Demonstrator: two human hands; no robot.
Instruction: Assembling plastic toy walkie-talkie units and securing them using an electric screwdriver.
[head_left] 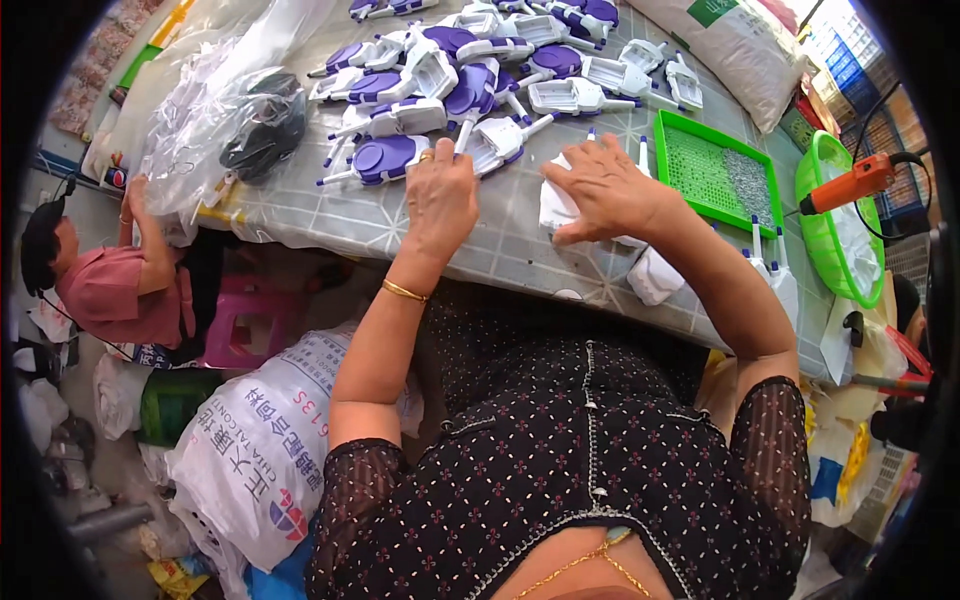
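Note:
My left hand (440, 195) is closed at the near edge of a pile of white-and-purple plastic parts (470, 90). Its curled fingertips meet a part with a round purple disc (385, 158); what they pinch is hidden. My right hand (615, 190) lies with fingers spread over a white plastic casing (557, 207), its thumb by the near side. Just beyond that hand, a white stick with a blue tip (643, 153) points up. Another white casing (656, 277) sits at the table edge under my right forearm.
A green tray (708, 211) holds small metal pieces at its right end. An orange electric screwdriver (850, 185) hangs before a green basket (812, 215). Clear plastic bags (215, 120) cover the table's left side. A person in pink (125, 280) sits beyond, near a pink stool (250, 320).

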